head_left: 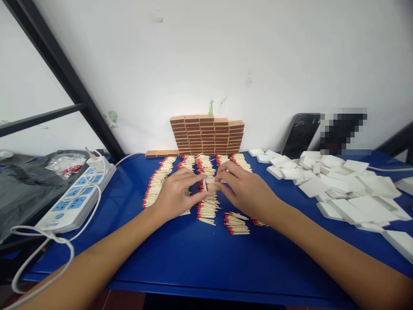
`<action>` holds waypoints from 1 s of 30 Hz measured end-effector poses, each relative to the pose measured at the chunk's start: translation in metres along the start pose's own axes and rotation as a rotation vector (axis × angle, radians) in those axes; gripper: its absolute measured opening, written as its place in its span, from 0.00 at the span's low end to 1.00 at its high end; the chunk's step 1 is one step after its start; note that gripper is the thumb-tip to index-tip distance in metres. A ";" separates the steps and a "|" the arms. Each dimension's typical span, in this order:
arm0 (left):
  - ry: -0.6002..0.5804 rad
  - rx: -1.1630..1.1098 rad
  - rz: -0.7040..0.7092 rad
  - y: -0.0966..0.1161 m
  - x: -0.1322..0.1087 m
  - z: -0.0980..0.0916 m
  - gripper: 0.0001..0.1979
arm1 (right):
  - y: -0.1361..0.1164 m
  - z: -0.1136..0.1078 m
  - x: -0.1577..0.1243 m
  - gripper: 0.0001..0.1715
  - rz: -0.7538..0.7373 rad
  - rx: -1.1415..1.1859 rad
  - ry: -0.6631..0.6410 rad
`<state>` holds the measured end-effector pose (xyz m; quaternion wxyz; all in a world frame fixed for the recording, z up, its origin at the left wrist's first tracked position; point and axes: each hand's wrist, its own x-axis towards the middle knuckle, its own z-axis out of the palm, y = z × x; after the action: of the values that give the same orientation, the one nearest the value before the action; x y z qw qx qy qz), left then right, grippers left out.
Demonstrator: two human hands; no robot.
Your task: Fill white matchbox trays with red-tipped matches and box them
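My left hand (pixel 177 192) and my right hand (pixel 245 189) meet over the middle of the blue table (pixel 180 254). Together they pinch a small white matchbox tray (pixel 210 184) with matches in it. Rows of red-tipped matches (pixel 161 176) lie under and behind the hands. A small bundle of matches (pixel 236 223) lies just in front of my right hand.
A stack of brown matchbox sleeves (pixel 207 134) stands against the wall. A heap of white matchbox trays (pixel 335 185) covers the table's right side. A white power strip (pixel 77 198) with its cable lies at the left edge, beside a grey bag (pixel 26 189).
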<state>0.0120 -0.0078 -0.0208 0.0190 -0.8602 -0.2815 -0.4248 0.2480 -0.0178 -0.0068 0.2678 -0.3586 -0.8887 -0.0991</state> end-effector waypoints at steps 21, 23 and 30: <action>0.000 0.084 -0.118 -0.017 0.001 -0.006 0.19 | 0.048 0.009 -0.003 0.08 0.262 0.109 -0.356; -0.002 0.077 -0.113 -0.018 0.000 -0.006 0.19 | 0.050 0.010 -0.004 0.07 0.252 0.112 -0.350; -0.010 0.072 -0.109 -0.017 0.000 -0.005 0.19 | 0.052 0.013 -0.004 0.09 0.220 0.112 -0.357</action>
<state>-0.0002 0.0056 -0.0215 0.0252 -0.8444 -0.3431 -0.4106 0.2809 0.0221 -0.0205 0.1347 -0.4500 -0.8817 0.0454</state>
